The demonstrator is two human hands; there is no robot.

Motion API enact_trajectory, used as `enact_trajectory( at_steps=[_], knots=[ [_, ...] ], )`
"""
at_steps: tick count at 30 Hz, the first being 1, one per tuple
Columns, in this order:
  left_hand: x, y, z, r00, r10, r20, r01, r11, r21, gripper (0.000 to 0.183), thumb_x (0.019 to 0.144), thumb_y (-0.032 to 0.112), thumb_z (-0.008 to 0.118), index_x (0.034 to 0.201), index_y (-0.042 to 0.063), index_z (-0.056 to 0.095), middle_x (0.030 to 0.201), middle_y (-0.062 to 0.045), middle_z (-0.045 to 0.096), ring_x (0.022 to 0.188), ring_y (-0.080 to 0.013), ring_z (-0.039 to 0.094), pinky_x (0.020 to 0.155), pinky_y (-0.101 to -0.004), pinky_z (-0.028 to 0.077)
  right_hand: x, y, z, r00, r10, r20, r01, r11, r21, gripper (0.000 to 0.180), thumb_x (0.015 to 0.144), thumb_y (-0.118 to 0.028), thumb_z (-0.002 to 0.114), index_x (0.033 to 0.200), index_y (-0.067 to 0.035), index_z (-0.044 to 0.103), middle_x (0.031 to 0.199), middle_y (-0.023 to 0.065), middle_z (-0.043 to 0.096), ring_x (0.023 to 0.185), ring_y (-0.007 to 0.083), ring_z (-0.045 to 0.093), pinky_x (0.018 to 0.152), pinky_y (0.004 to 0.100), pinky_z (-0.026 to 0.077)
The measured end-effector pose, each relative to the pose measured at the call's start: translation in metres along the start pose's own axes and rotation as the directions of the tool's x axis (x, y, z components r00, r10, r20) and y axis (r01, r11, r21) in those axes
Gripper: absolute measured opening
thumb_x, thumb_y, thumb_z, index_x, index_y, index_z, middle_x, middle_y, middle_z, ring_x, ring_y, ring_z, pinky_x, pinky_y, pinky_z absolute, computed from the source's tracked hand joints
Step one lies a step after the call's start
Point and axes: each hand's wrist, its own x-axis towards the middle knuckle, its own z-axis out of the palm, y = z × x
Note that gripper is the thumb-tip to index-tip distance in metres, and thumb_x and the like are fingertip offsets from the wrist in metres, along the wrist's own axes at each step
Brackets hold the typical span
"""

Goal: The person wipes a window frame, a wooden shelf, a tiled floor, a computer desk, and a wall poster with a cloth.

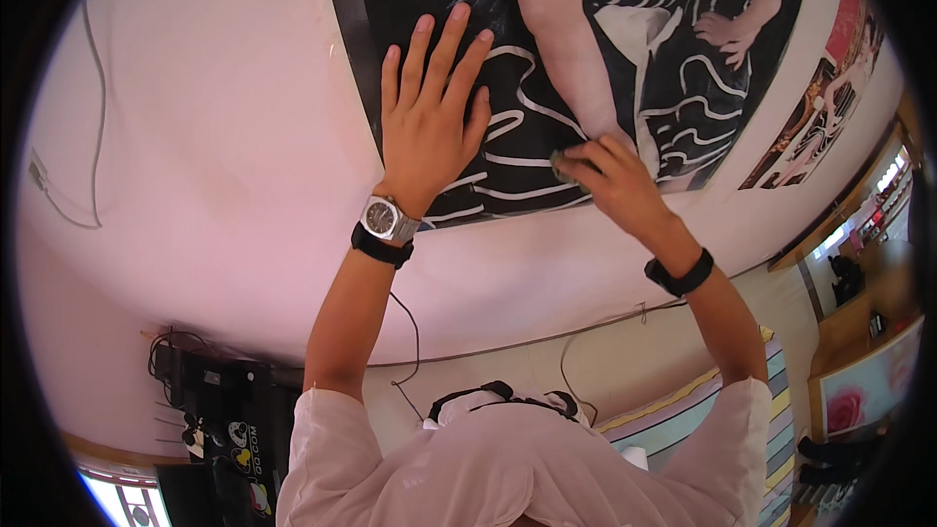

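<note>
On the pink wall before me hangs a large poster (556, 88), mostly black with white curving lines and a figure's bare limbs. My left hand (428, 121) lies flat against its lower left part, palm down and fingers spread, holding nothing. A metal wristwatch (382, 217) and a black strap (383, 249) circle that wrist. Near the poster's lower edge, my right hand (618, 176) pinches a small greenish wad (564, 167) against the surface. Blur hides whether the wad is cloth or sponge. Another black strap (681, 274) is around my right wrist.
A smaller picture (823, 99) hangs to the right. A pale cable (101, 110) runs down the left wall to a plug. Below left stands black equipment (234, 424) with wires. A bed with a striped cover (779, 410) is at lower right, near wooden furniture (849, 322).
</note>
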Motion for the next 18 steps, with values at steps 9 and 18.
enact_trajectory(
  at_steps=[9, 18],
  knots=[
    [-0.006, 0.003, 0.000, 0.999, -0.035, 0.035, 0.033, 0.998, 0.044, 0.066, 0.104, 0.020, 0.076, 0.169, 0.023, 0.064, 0.190, -0.008, 0.044, 0.177, -0.0391, 0.033, 0.141, -0.0647, 0.024, 0.239, 0.077, -0.120, 0.853, -0.284, -0.438, 0.269, 0.958, -0.098, 0.020, 0.091, 0.004, 0.072, 0.109, -0.003, 0.075, 0.109, 0.0169, 0.065, 0.105, 0.0403, 0.063, 0.093, 0.0474, 0.054],
    [-0.008, 0.004, 0.000, 0.999, -0.038, -0.016, 0.039, 0.995, 0.093, 0.066, 0.103, 0.017, 0.074, 0.168, 0.021, 0.065, 0.190, -0.011, 0.043, 0.177, -0.0412, 0.032, 0.142, -0.0654, 0.020, 0.088, 0.029, -0.020, 0.931, -0.044, -0.361, 0.045, 0.999, -0.007, 0.034, 0.083, -0.001, 0.082, 0.116, -0.010, 0.083, 0.118, 0.0018, 0.072, 0.102, 0.0272, 0.065, 0.087, 0.0394, 0.061]
  ],
)
